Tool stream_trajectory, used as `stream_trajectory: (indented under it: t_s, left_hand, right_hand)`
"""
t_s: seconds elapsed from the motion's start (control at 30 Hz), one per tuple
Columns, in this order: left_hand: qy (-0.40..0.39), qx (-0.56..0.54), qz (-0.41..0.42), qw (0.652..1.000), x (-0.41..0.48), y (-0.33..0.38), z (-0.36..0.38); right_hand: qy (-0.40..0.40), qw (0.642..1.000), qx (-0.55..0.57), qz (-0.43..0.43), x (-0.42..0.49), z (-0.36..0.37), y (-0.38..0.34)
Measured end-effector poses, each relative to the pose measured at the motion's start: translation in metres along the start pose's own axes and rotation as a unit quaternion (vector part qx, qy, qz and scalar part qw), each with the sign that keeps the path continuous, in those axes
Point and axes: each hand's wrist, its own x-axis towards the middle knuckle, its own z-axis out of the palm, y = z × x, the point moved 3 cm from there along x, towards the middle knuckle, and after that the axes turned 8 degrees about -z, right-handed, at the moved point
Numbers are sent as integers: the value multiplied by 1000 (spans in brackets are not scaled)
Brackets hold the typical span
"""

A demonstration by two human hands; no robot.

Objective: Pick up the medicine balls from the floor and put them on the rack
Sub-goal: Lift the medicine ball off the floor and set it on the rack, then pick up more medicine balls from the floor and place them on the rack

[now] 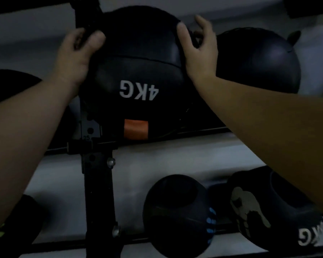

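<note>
A black medicine ball with an upside-down white "4KG" mark and an orange patch sits on the upper tier of the dark rack. My left hand presses its left side, thumb on the top. On the ball's right side lies my right hand, thumb on the ball and fingers lifted and spread. Another black ball rests to the right on the same tier.
The lower tier holds a black ball with blue marks and a black ball with a pale print and "KG". Dark round shapes show at the left edge. A pale wall lies behind the rack.
</note>
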Motion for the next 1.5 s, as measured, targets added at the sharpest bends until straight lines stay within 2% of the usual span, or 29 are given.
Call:
stream_trajectory:
  t_s: [0.1, 0.2, 0.3, 0.47, 0.57, 0.73, 0.87, 1.0, 1.17, 1.33, 1.5]
  left_hand:
    - [51, 222, 42, 973, -41, 1, 18]
    - [65, 304, 59, 949, -70, 12, 47]
    - [52, 321, -8, 946, -48, 15, 63]
    - [11, 398, -96, 912, -25, 5, 93]
    - [28, 415, -107, 903, -28, 6, 100]
    - [11, 390, -111, 914, -59, 5, 96]
    - [11, 374, -109, 921, -130, 10, 104]
    - [-39, 392, -136, 909, -216, 41, 139]
    - [-167, 458, -186, 853, -325, 112, 212]
    - [-170, 467, -237, 835, -428, 166, 264]
    - [-210, 458, -295, 812, -514, 198, 293]
  right_hand:
    - [-71, 979, -193, -1, 31, 10, 17]
    - [-131, 944, -300, 37, 37, 10, 33]
    - [-158, 939, -304, 19, 16, 13, 38]
    - [-253, 922, -293, 5, -22, 13, 27]
    - [-293, 908, -301, -5, -32, 2, 18]
    - [-320, 898, -302, -7, -52, -40, 8]
    - [-344, 888, -306, 22, -80, -106, 7]
    - [-372, 877, -297, 65, -112, -189, 2]
    - [-419, 849, -305, 105, -149, -317, -9]
    - [-461, 822, -306, 134, -188, -447, -15]
    - [-489, 788, -314, 204, -232, -557, -19]
